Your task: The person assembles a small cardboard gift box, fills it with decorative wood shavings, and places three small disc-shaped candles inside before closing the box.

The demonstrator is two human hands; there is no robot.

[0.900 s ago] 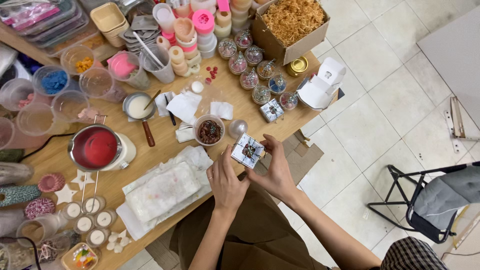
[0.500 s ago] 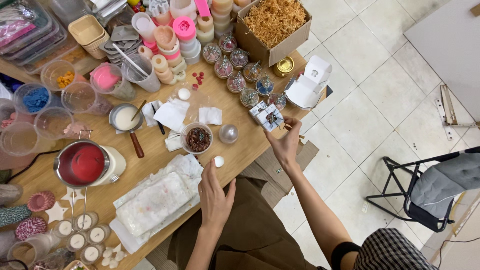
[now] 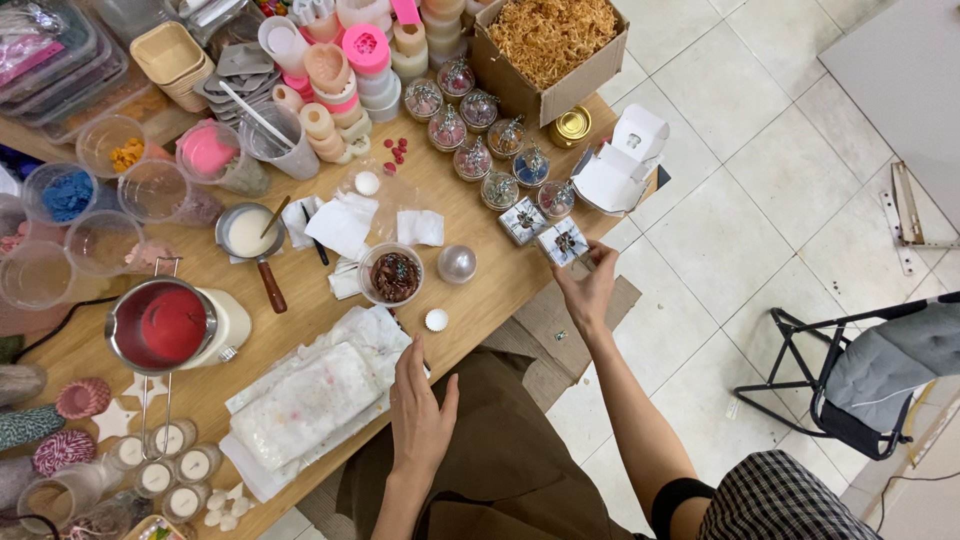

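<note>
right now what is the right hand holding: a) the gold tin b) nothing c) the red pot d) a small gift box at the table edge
d: the right hand grips a small gift box at the table edge, beside a second box; the left hand is open and empty.

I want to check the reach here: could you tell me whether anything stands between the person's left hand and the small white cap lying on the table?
Nothing visible does. The left hand hovers open at the table edge, and the small white cap lies just beyond its fingertips on bare wood. The cup of dark filling stands farther back.
</note>
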